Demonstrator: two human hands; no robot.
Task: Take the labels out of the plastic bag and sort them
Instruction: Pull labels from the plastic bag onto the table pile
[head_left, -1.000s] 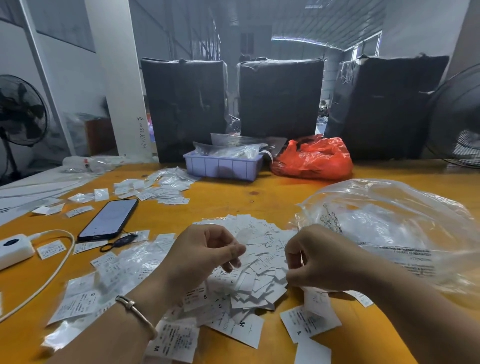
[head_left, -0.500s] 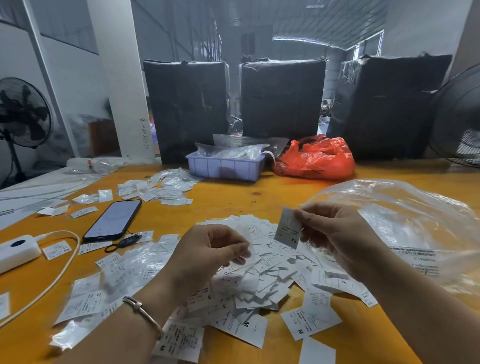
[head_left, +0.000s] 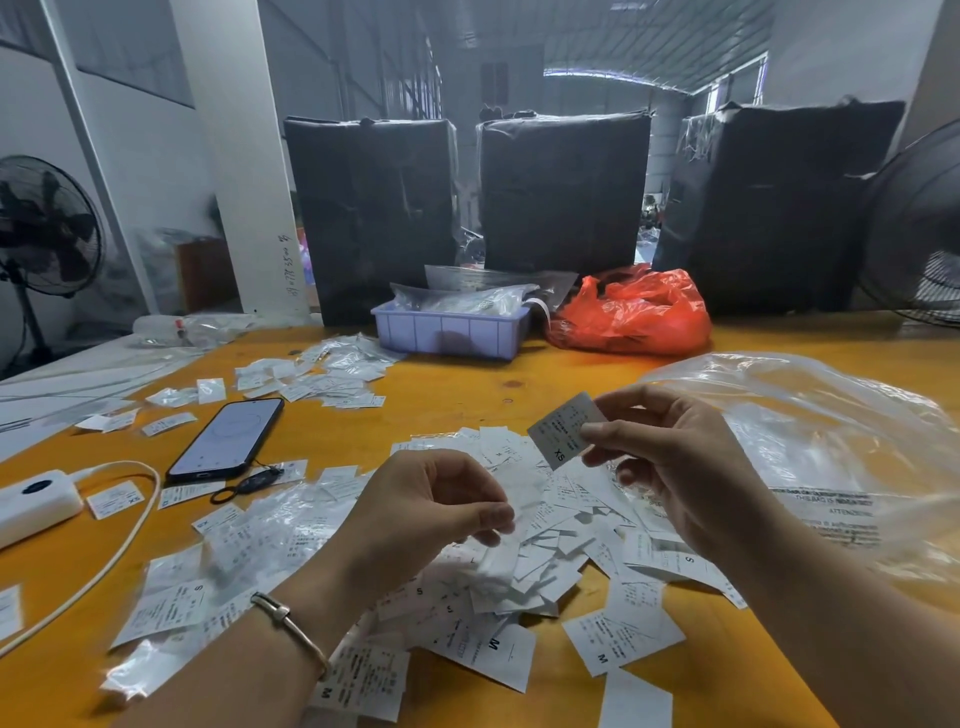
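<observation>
Pinching XS label (head_left: 563, 430) tilted, right hand (head_left: 680, 467)

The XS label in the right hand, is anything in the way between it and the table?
Yes. Right under the XS label, pinched in the right hand, lies the heap of loose labels. The bare table behind the heap looks free.

Right hand (head_left: 691, 467) pinches XS label (head_left: 563, 430) above label pile (head_left: 545, 530); left hand (head_left: 415, 514) curled.
</observation>
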